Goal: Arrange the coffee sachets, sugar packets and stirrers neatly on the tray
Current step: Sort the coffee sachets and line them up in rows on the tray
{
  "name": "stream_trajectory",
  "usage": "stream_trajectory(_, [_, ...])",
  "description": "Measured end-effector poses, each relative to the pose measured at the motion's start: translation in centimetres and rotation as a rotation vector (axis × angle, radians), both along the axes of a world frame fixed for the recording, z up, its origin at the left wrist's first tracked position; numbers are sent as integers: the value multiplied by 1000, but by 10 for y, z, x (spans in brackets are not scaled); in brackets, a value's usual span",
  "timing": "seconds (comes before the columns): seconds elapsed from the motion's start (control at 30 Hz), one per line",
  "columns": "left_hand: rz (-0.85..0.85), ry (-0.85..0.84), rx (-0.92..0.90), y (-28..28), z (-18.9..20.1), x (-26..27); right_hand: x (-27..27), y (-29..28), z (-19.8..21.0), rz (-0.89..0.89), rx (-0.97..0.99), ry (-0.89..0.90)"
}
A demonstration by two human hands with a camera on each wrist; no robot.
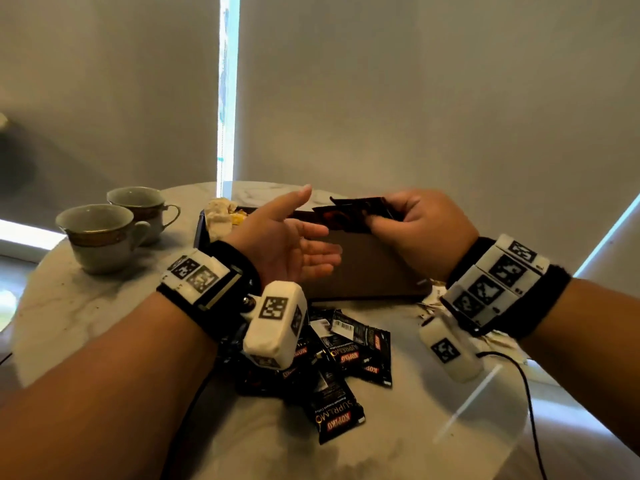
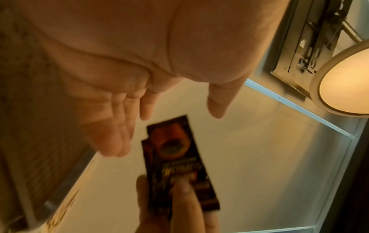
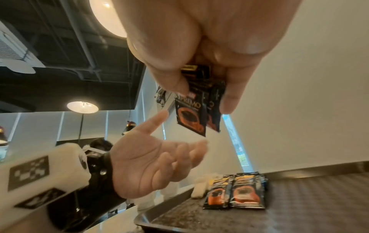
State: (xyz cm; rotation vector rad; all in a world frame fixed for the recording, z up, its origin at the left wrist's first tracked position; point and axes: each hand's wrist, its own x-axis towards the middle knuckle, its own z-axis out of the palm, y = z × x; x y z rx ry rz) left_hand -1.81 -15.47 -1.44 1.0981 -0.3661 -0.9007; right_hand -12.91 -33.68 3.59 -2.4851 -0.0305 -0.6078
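My right hand (image 1: 408, 220) pinches a small stack of black coffee sachets (image 1: 353, 213) between thumb and fingers, held in the air above the dark tray (image 1: 363, 271). In the right wrist view those held sachets (image 3: 197, 113) hang from my fingers. My left hand (image 1: 294, 244) is open, palm turned toward the sachets, just left of them and not touching. The same left hand (image 3: 155, 162) shows straight fingers. Two neat sachet stacks (image 3: 237, 192) lie in the tray (image 3: 309, 205). A loose pile of sachets (image 1: 332, 362) lies on the marble table in front.
Two teacups (image 1: 104, 233) stand at the table's left. Pale sugar packets (image 1: 220, 216) sit in the tray's far left corner. White paper packets (image 1: 431, 299) lie under my right wrist. A clear stirrer (image 1: 467, 403) and a black cable (image 1: 530, 410) lie at the right front.
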Motion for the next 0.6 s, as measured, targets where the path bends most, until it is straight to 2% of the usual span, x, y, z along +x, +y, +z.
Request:
stream_trajectory(0.1, [-131,12,-110,-3,-2,-7,11,20,-9,177,50,30])
stream_trajectory(0.23, [23,59,-172,-9,-3,-10,18,32,-17,290,-100,85])
stream_trajectory(0.3, [97,66,-182,-8,-2,-8,16,32,-16,331,-23,106])
stream_trajectory(0.37, [175,99,-207,-7,0,-6,13,28,-14,265,-2,75])
stream_trajectory(0.43, [256,122,-185,-7,1,-1,9,18,-10,116,-56,74])
stream_trajectory(0.5, [314,106,-145,-5,1,4,1,9,-7,49,-86,260])
stream_trajectory(0.6, [375,74,-200,0,3,14,-11,4,-16,59,-282,701])
